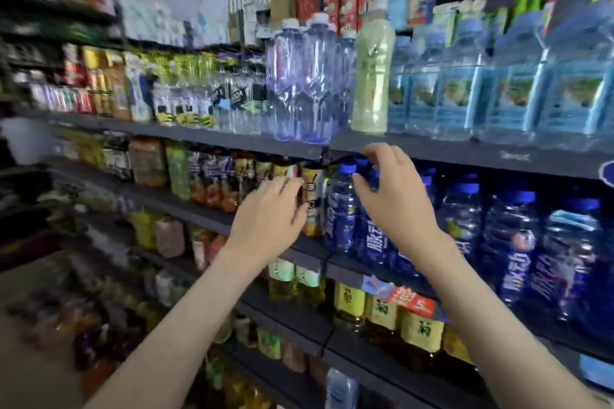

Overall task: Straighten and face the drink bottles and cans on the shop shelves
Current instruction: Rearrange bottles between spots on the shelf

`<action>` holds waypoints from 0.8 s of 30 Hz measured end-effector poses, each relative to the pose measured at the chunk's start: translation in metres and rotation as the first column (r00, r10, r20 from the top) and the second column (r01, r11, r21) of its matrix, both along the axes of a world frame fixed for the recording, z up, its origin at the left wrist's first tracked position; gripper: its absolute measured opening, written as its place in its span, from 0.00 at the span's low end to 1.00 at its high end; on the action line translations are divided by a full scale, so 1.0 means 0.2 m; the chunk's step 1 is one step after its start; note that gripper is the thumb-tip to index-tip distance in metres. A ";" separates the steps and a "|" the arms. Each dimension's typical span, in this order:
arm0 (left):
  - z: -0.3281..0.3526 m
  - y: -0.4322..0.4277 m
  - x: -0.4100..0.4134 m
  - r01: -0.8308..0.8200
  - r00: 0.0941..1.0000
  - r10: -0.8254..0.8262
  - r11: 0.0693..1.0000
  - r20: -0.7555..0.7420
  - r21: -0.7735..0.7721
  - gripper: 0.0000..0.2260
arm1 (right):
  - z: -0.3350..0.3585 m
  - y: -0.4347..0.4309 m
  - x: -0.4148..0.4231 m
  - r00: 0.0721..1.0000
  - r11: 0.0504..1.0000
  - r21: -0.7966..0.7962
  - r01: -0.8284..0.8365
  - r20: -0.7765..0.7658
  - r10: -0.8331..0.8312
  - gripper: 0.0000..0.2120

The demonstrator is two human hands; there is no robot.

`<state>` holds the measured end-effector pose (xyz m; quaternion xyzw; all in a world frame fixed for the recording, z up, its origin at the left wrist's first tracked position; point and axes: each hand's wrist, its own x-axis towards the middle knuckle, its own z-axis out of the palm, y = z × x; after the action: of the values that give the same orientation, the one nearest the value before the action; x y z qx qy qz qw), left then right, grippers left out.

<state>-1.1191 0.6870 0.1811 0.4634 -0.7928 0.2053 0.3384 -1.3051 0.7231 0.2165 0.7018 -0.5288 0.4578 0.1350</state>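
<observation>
Blue-capped bottle, upright in the front row of a dark shelf, its top pinched between the curled thumb and fingers of the right hand. Just left of it stands a yellow-labelled bottle, whose side the left hand grasps with curled fingers. To the right of the blue-capped bottle runs a row of like blue bottles. Above it stand clear water bottles and a pale green bottle; below it, yellow-labelled tea bottles.
</observation>
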 end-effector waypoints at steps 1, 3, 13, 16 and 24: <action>0.03 -0.08 0.07 -0.001 1.000 0.001 1.000 0.007 -0.014 0.18 | 0.02 -0.08 0.06 0.999 1.000 -0.015 0.008 0.047 -0.008 0.19; 0.08 -0.25 0.20 -0.007 1.000 0.008 0.999 0.012 -0.038 0.17 | 0.07 -0.26 0.14 0.985 0.995 -0.071 0.065 0.161 -0.053 0.22; 0.27 -0.89 0.46 0.235 0.971 -0.237 0.970 -0.037 -0.062 0.19 | 0.40 -0.77 0.12 0.738 0.890 0.076 0.449 0.531 -0.417 0.40; 0.29 -0.99 0.50 0.376 0.925 -0.378 0.924 -0.032 -0.069 0.18 | 0.46 -0.78 0.14 0.660 0.824 0.173 0.540 0.521 -0.542 0.26; 0.25 -0.93 0.57 0.849 0.495 -0.682 0.511 -0.538 0.133 0.16 | 0.34 -0.45 0.62 0.658 0.806 0.031 0.591 0.559 -0.504 0.18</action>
<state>-1.0049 0.5004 0.2302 0.1398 -0.8458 -0.2346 0.4583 -1.1808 0.6326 0.2844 0.3375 -0.6946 0.6135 0.1654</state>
